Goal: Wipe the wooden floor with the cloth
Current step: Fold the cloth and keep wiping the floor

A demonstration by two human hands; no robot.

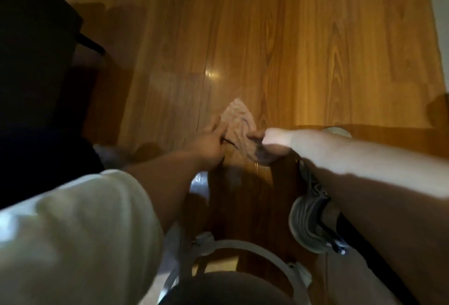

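Item: cloth [239, 122], small, pinkish and pale with a darker lower end, bunched, held between two hands low over the wooden floor [315, 61]; the frame is motion-blurred, so whether its underside touches the boards cannot be told. Left hand [211, 139]: reaching in from a white short sleeve [80, 227], fingers extended along the cloth's left edge and apparently pinching it, thumb side hidden. Right hand [274, 138]: bare forearm, fingers curled shut into a fist on the cloth's right and lower end. Floor: glossy orange-brown planks running away from the viewer, a bright glare spot just beyond the cloth, a plank seam passing under the left hand. Surroundings: a grey shoe [308, 222] on the floor near the right forearm; dark furniture [36, 61] filling the left side; a pale curved strap or frame [243, 246] at the bottom edge, identity uncertain. Step in hand, as judged: gathering or refolding the cloth into a pad, wiping stroke not yet begun. Next move calls for: flattening the cloth onto the boards, pressing down with a palm on top, and stroking along the grain, keeping clear of the shoe.
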